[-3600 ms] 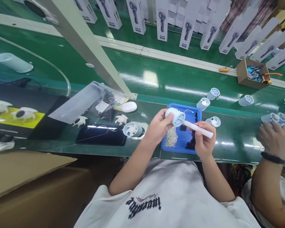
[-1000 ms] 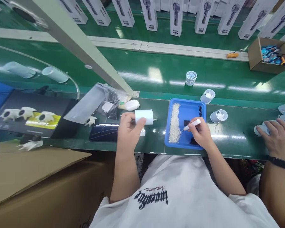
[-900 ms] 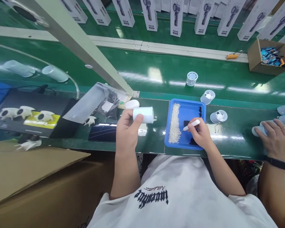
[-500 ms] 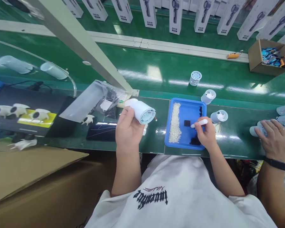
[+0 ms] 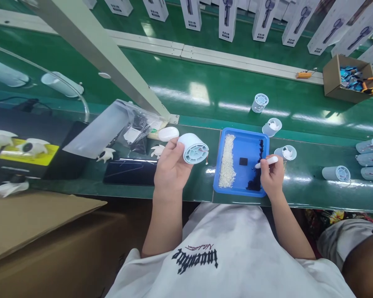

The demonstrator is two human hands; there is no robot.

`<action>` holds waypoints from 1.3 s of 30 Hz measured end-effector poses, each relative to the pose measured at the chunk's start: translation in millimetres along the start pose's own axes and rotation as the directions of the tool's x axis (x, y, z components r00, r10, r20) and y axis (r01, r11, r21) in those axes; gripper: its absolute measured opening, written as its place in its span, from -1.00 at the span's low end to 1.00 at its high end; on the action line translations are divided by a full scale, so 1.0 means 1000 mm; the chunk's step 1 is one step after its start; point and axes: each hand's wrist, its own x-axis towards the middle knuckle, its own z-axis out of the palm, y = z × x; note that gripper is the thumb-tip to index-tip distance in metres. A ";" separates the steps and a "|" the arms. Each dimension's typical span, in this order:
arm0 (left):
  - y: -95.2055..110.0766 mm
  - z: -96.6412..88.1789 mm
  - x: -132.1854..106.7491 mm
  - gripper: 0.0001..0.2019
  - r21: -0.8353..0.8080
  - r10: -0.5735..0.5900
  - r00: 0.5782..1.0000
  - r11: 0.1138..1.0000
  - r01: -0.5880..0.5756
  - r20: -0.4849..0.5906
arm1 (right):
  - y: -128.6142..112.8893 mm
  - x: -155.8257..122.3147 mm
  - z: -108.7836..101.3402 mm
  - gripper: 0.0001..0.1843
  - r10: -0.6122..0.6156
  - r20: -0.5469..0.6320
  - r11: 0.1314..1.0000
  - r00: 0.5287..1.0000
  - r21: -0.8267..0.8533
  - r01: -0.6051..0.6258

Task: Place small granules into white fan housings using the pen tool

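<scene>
My left hand (image 5: 170, 169) is closed round a pale blue cylindrical fan housing (image 5: 193, 149), its grilled end turned toward me, with a thin wire hanging from it. My right hand (image 5: 272, 176) grips a white pen-like tool (image 5: 266, 162), its tip over the right side of a blue tray (image 5: 236, 188). The tray holds a strip of small clear parts (image 5: 227, 160), a black square piece (image 5: 243, 161) and a pile of small dark parts (image 5: 257, 174).
Fan housings (image 5: 272, 126) stand on the green belt behind the tray and lie at the right (image 5: 335, 173). A phone (image 5: 129, 172), white impellers (image 5: 105, 154) and a plastic bag (image 5: 112, 126) lie left. A co-worker's arm (image 5: 360, 256) shows bottom right. A cardboard box (image 5: 345, 78) sits far right.
My left hand picked up a fan housing from the left and turned its grilled end toward me. My right hand shifted the tool to the tray's right side. The co-worker's hand left the belt.
</scene>
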 end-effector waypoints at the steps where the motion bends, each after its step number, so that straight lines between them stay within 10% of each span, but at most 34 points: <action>1: 0.000 0.000 0.000 -0.56 0.006 0.000 1.000 1.000 0.000 -0.001 | 0.000 0.000 0.000 -0.81 -0.016 0.005 1.000 1.000 -0.009 0.016; 23: -0.016 0.012 0.002 -0.49 0.117 -0.178 0.984 0.978 0.176 0.007 | -0.019 0.019 0.006 -0.84 -0.061 0.264 0.996 0.963 0.076 0.043; 30: -0.025 0.023 -0.006 -0.45 0.154 -0.204 0.979 0.968 0.199 0.015 | -0.053 -0.006 0.006 -0.84 -0.070 0.029 0.893 0.997 0.447 0.050; 39: -0.026 0.030 -0.015 -0.45 0.204 -0.195 0.979 0.963 0.179 0.060 | -0.061 -0.011 0.005 -0.84 -0.098 0.034 0.853 0.995 0.518 0.066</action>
